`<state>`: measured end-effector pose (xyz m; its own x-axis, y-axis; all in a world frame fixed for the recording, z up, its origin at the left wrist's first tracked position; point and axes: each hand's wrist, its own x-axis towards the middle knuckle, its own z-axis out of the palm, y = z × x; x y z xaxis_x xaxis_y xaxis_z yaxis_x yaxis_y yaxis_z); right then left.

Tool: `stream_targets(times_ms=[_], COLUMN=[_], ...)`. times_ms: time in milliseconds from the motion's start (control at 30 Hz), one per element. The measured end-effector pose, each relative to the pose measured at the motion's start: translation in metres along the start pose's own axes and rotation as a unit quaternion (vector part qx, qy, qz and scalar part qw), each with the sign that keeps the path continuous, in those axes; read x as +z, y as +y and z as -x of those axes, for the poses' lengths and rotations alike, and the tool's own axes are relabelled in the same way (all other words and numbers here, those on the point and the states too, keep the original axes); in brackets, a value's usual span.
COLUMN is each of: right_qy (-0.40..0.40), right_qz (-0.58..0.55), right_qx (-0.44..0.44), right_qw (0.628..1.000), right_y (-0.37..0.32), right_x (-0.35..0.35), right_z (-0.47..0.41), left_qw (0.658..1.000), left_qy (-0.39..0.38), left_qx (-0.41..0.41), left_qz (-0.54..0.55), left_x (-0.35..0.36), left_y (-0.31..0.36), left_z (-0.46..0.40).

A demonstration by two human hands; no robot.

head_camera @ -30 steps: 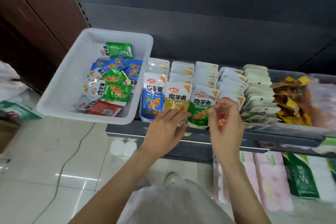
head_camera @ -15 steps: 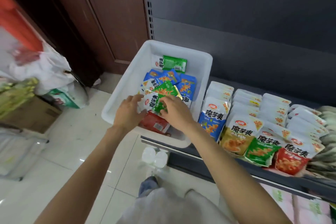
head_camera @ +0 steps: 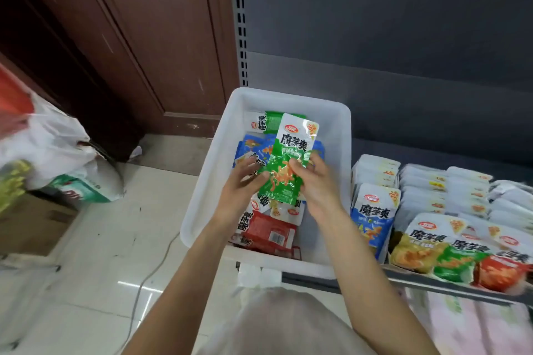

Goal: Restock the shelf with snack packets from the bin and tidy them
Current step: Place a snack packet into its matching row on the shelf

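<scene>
While above bin (head_camera: 337, 124), green packet (head_camera: 288, 158) in 2 hands' grip.

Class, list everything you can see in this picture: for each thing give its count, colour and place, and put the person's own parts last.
held packet: one, green and white, above the bin
bin: one, white, left of the shelf rows
loose packets: several, blue, green, red, inside the bin
shelf packets: many, in rows; fronts blue, yellow, green, red
shelf: one, grey, lower right
plastic bags: a few, mostly white, on the floor at left
cable: one, pale, across the floor tiles
left hand: one, holds the packet's left edge
right hand: one, holds its right edge
</scene>
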<state>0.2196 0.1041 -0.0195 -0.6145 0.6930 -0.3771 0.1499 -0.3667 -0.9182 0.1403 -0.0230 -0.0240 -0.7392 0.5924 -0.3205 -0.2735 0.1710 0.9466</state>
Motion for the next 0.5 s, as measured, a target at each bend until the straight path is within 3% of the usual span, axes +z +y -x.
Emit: stream_targets(times_ms=[67, 167, 233, 400, 500], right_qy=[-0.021, -0.010, 0.029, 0.093, 0.160], right_qz=[-0.100, -0.128, -0.111, -0.033, -0.008], right_qx=[0.018, -0.009, -0.053, -0.166, -0.212], right_qw=[0.995, 0.992, 0.992, 0.981, 0.964], right_y=[-0.011, -0.022, -0.030, -0.055, -0.059], right_x=[-0.005, -0.021, -0.037, -0.108, -0.162], right_z=[0.019, 0.045, 0.063, 0.121, 0.160], left_qw=[0.999, 0.991, 0.978, 0.943, 0.908], left_qy=[-0.045, -0.075, -0.100, -0.244, -0.304], left_qx=[0.026, 0.106, 0.153, 0.204, 0.243], left_qz=[0.016, -0.038, -0.097, -0.099, -0.159], left_x=[0.003, 0.014, 0.027, 0.074, 0.114], left_y=[0.010, 0.027, 0.041, 0.061, 0.048], left_z=[0.007, 0.019, 0.029, 0.063, 0.078])
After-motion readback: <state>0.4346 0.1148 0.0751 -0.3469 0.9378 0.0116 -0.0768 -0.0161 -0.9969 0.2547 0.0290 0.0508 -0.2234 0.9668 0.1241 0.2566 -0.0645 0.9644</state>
